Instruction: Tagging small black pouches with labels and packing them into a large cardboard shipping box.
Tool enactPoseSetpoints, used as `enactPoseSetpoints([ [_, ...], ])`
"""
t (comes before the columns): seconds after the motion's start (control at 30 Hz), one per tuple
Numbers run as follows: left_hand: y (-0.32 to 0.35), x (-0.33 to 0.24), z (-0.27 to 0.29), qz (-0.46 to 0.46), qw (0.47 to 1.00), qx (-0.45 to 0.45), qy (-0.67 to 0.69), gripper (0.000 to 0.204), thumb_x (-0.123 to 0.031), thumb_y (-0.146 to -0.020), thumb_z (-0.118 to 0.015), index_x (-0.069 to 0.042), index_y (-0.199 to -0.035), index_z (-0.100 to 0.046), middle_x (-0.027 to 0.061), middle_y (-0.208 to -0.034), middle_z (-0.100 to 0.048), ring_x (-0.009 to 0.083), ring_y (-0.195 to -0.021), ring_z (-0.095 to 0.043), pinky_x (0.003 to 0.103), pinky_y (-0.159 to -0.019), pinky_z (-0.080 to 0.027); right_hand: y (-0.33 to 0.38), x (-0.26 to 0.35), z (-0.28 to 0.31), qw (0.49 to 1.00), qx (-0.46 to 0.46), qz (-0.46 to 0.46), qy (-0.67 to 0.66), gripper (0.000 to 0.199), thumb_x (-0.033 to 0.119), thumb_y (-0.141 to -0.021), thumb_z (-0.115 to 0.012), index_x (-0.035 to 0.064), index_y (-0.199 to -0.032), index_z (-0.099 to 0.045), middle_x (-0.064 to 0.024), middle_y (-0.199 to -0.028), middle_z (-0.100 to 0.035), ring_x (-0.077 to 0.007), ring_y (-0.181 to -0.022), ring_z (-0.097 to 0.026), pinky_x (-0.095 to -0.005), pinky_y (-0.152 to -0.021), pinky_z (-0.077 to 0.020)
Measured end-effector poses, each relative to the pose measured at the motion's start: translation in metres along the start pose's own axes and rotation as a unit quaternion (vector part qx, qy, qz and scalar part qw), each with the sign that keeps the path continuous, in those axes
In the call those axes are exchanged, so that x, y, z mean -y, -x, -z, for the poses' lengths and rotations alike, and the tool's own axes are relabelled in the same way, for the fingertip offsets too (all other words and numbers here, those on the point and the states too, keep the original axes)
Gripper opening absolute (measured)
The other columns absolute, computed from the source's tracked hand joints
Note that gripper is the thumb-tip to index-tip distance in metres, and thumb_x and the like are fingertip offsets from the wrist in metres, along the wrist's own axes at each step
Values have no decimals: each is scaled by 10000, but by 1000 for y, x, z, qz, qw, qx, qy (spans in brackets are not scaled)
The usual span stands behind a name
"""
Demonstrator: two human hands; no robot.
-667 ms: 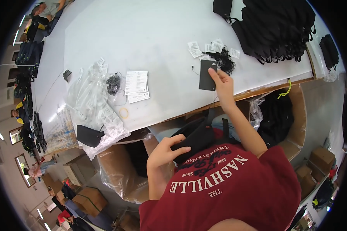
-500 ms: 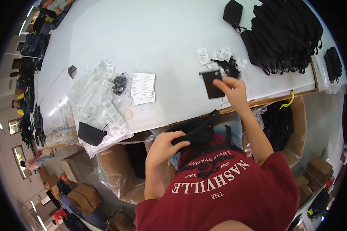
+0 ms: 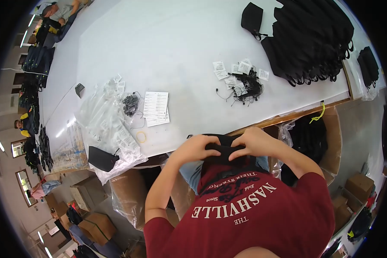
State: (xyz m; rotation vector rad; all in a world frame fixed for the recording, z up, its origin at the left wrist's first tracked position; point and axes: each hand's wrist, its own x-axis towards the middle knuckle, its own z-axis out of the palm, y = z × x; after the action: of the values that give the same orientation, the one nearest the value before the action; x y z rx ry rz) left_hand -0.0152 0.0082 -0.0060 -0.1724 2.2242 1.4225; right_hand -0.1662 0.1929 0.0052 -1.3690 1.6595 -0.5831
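A black fabric pouch point(image 3: 226, 150) is held in front of my body, at the table's front edge. My left hand point(image 3: 196, 148) grips its left side, thumb toward me and fingers over the far side. On the right side my right hand point(image 3: 254, 142) has the same kind of grip, with its thumb close to the other thumb. Much of the pouch is hidden by the hands. Beyond it on the table lies a small heap of black strings point(image 3: 248, 88) with white printed labels point(image 3: 244, 68).
A large pile of black pouches point(image 3: 307, 43) covers the far right, with a single pouch point(image 3: 251, 18) beside it. Clear plastic bags point(image 3: 101, 112), printed sheets point(image 3: 156, 106) and a black pouch point(image 3: 101, 158) lie at left. Open cartons point(image 3: 332, 137) stand below the table edge.
My right hand has come down from a raised black hang tag to grip the pouch. The tag is now out of sight. My left hand has stayed on the pouch.
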Motion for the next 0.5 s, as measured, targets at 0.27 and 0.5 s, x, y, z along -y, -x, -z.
enactPoseSetpoints([
  [0.27,-177,45,72,-148,752,-555,-322,243,-239,-836,-621,-67,-1007,-622,71,-1108,-592,253,-1009,-525,422,-922,-331,37,2,-17,989,-113,32,90,357,459,-762,-677,108,-720,-721,-97,-491,-546,-274,-489,-560,-334,-482,-423],
  [0.5,-177,51,80,-154,791,-479,-348,108,-165,-827,-633,-72,-880,-644,61,-862,-627,243,-869,-561,412,-892,-360,66,2,4,950,-231,65,200,252,374,-744,-712,124,-716,-724,-60,-519,-564,-239,-483,-543,-323,-490,-403],
])
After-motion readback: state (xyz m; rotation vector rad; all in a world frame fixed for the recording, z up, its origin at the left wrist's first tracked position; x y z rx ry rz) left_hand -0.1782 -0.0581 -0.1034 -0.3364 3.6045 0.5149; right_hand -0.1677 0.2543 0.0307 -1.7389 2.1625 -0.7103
